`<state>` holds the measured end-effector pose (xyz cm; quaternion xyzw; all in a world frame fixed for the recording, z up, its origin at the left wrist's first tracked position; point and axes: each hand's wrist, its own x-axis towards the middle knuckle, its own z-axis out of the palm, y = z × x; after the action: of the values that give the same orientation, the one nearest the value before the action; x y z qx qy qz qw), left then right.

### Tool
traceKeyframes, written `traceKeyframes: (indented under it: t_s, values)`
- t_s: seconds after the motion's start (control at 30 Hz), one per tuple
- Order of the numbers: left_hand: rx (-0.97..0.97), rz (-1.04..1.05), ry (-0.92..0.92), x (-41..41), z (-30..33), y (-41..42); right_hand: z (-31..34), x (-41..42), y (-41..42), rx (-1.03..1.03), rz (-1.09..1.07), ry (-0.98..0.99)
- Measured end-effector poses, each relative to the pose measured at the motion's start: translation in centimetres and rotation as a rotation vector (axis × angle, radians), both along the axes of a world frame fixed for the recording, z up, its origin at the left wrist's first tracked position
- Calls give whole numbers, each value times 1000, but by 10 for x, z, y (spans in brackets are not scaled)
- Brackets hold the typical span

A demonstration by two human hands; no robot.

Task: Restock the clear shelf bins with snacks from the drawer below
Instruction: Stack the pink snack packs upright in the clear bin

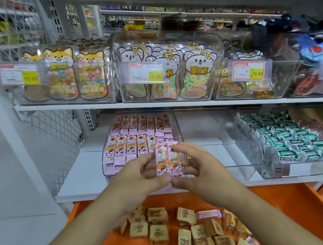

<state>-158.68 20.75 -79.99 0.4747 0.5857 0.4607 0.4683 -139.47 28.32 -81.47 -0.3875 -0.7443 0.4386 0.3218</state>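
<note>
You hold two pink snack packets (168,160) printed with orange panels and cartoon children, the same pattern as the pink rows in the clear bin (139,141) at the lower shelf's left end. The drawer (290,205) beneath is bright orange, scattered with tan packets (157,215) bearing brown print. At the lower shelf's right end sit green-and-white wrapped sweets (285,139). Yellow price labels (155,76) mark the upper shelf's bins.

Mid-frame, both hands (141,174) (200,165) held two snack packs (168,159) before the packed bin (108,146); an unfilled bin (215,129) sat right, the drawer (290,205) below.
</note>
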Motion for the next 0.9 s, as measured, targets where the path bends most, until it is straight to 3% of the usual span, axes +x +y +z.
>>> traceKeyframes:
  t_s: [0.13, 0.33, 0.43, 0.63, 0.9]
  values:
    - [89, 116, 103, 6, 0, 3, 1, 5, 3, -29, -44, 37]
    - [144, -7, 245, 7, -5, 15, -5, 8, 22, -102, -89, 97]
    - [228, -8, 460, 7, -11, 25, -2, 7, 30, -93, -112, 85]
    - [386, 31, 944, -3, -22, 56, -1, -2, 54, 140, -196, -142]
    - [427, 54, 1205, -13, -47, 78, -20, -8, 83, 423, -151, -439]
